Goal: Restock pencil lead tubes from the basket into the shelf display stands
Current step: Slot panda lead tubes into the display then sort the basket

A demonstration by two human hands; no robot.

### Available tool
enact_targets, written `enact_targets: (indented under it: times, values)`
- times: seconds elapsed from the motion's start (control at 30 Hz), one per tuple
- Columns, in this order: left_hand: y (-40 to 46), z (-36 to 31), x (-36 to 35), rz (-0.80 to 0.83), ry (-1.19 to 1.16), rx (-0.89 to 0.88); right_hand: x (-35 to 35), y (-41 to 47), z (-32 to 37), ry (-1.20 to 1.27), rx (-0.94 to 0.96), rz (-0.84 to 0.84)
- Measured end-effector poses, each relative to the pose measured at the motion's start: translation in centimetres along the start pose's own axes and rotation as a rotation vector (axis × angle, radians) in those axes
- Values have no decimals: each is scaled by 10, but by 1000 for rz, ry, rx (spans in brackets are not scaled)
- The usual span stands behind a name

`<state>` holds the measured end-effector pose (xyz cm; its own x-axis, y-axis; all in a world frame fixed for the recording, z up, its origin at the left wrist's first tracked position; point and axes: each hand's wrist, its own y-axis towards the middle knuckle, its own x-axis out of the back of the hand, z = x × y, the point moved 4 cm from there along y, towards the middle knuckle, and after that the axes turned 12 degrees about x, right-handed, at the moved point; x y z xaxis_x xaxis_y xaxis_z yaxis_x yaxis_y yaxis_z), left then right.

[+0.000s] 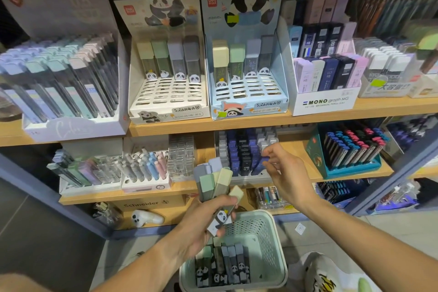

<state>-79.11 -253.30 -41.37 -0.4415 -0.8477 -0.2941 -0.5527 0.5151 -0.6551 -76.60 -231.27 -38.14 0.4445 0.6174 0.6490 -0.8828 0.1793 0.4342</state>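
Observation:
My left hand (203, 223) grips a fanned bunch of panda lead tubes (216, 182) with green, yellow, grey and lilac caps, just above the mint basket (270, 244). Several more panda tubes (225, 265) lie in the basket. My right hand (286, 175) hovers to the right of the bunch, fingers loosely curled and holding nothing. On the upper shelf stand two panda display stands: a white one (169, 102) and a blue one (248, 99). Each has one back row of tubes and several vacant slots in front.
A white slanted tube display (71, 123) is left of the stands, and a MONO graph box (324, 102) is right. The lower shelf holds dark lead cases (246, 152), a teal stand (350, 149) and pastel tubes (147, 168). A white patterned bag (324, 275) lies on the floor.

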Motion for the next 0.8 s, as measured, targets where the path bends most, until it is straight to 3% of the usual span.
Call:
enact_targets:
  times: [0.17, 0.8]
  values:
    - [-2, -3, -2, -8, -49, 8, -1, -1, 5, -160, 170, 25]
    - [-19, -10, -11, 25, -120, 25, -3, -17, 8, -143, 70, 127]
